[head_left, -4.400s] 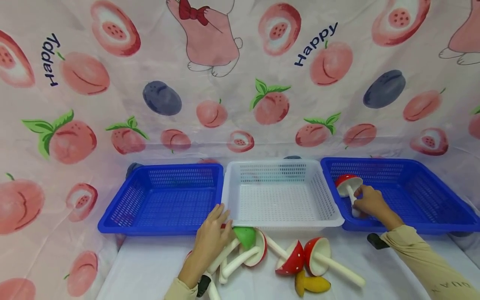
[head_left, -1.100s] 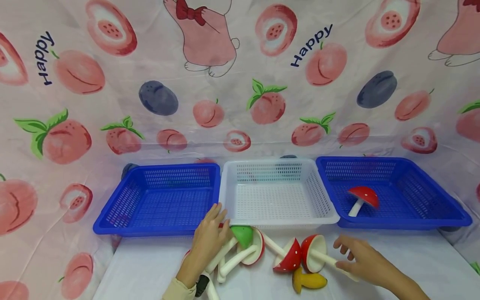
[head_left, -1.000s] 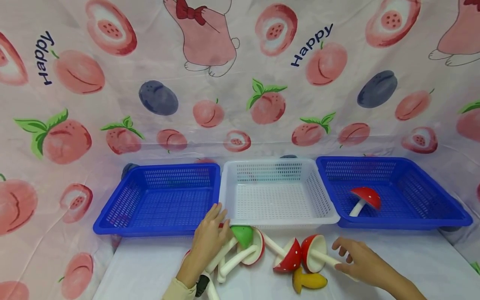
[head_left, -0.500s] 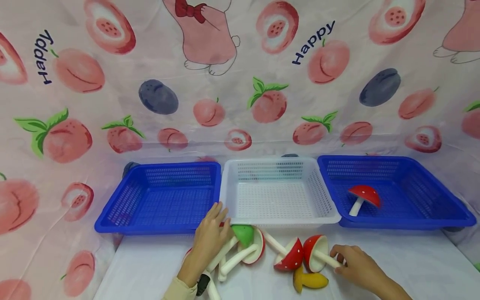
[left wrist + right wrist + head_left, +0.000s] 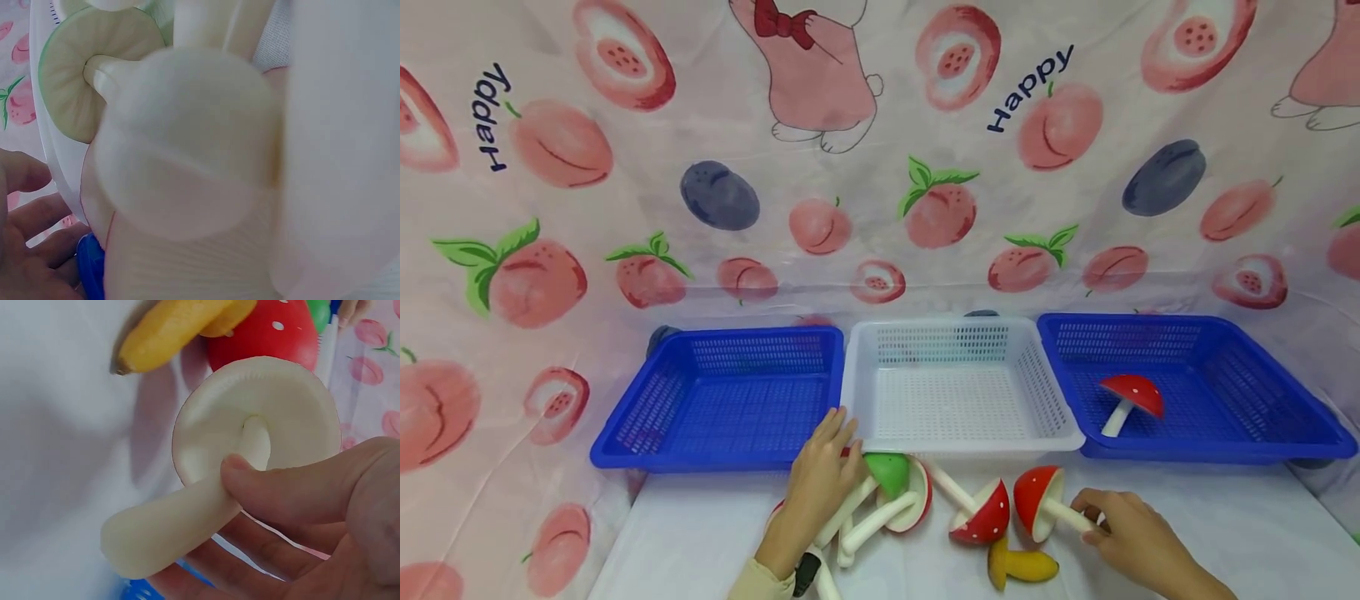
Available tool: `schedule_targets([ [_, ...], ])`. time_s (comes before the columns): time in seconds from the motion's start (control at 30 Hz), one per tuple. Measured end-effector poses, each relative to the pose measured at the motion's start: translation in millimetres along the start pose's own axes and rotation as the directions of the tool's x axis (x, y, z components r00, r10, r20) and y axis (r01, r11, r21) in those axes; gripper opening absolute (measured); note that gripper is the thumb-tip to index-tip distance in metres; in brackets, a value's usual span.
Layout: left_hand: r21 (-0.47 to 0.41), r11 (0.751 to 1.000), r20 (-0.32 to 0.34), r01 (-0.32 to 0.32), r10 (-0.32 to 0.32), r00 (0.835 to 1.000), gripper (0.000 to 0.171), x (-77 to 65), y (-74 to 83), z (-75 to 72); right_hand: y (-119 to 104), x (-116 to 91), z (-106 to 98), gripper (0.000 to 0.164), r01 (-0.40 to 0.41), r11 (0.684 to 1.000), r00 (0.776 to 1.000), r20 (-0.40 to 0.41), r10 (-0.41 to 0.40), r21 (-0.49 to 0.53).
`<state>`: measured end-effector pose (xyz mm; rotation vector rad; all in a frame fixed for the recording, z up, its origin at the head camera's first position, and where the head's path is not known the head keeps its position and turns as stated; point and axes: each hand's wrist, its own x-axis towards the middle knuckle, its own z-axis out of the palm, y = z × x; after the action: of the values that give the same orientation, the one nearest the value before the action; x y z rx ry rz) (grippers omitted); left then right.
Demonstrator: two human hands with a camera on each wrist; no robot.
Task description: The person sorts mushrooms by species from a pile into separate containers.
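Fingers [image 5: 269, 549] grip mushroom [image 5: 1037, 502]; tabletop [image 5: 673, 537], patterned backdrop [image 5: 857, 179].

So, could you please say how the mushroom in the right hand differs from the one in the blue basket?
The right hand grips the held mushroom; the basket mushroom lies untouched. The held mushroom shows its pale underside, the basket mushroom mainly its red top. Both have red caps.

Left hand [image 5: 822, 475], one: back uppermost in the head view, fingers [image 5: 40, 215] relaxed and pointing forward, wrist [image 5: 781, 546] emerging from a beige sleeve cuff [image 5: 762, 581] at the lower edge. Right hand [image 5: 1127, 533], one: set in a pinching grip, thumb [image 5: 290, 490] laid across the top, fingers bent beneath; bare forearm [image 5: 1195, 579] slanting in from the lower right, well apart from the left.
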<state>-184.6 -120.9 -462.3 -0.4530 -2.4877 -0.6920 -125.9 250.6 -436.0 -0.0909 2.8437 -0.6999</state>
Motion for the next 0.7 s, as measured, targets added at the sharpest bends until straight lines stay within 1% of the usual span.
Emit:
schedule_targets([
  [0.07,-0.002,1.0,-0.001,0.002,-0.002,1.0,0.032,-1.0,-0.2,0.5,1,-1,-3,0.023,0.006,1.0,1.0,-0.005,-0.006,0.012],
  [0.2,-0.001,1.0,-0.01,-0.003,0.003,1.0,0.031,-1.1,-1.0,2.4,3,-2,-9,0.022,0.008,0.999,1.0,0.016,-0.008,0.046],
  [0.53,0.01,1.0,-0.028,-0.011,0.011,1.0,0.031,-1.1,-0.9,4.7,7,-8,-25,0.024,0.052,0.994,0.998,0.025,-0.055,0.1],
  [0.7,0.007,1.0,-0.047,-0.026,0.026,0.999,0.031,-1.3,-1.6,5.3,10,-8,-35,0.028,0.045,0.991,0.998,0.03,-0.049,0.125],
])
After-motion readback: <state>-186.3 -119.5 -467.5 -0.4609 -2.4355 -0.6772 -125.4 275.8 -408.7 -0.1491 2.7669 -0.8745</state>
